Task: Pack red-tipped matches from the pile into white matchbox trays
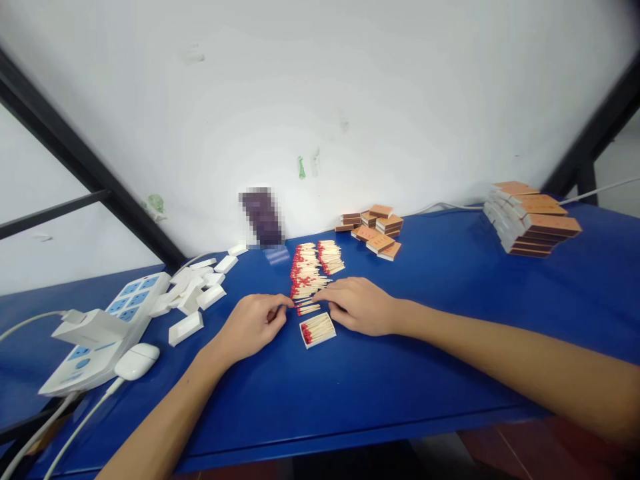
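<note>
The step in hand seemed to be gathering and squaring up a few loose wooden matches (309,309) on the blue tabletop (400,393), between the two hands and just beyond a white matchbox tray (321,342) that already held a layer of red-tipped sticks. The left hand (250,327) reached its index finger to the red heads, its thumb close beneath; whether those two pinched a match could not be told. The right hand (363,305) set its index fingertip near the pale stick ends, its thumb standing well apart from it and the other fingers bent. The next move appeared to call for light, even pressure from both sides, so that the thin sticks stayed parallel with heads facing left. The matches were slim, straight and dry-looking, with small, matte red heads; a dense match heap (304,267) lay beyond the fingers, with a smaller match bundle (331,257) beside it. The tabletop had a smooth, slightly glossy finish. Shallow, rectangular white trays (185,328) lay jumbled on the left, near a power strip (133,300), while orange-brown matchboxes (383,243) with dark sides were piled by the pale wall (400,100).
</note>
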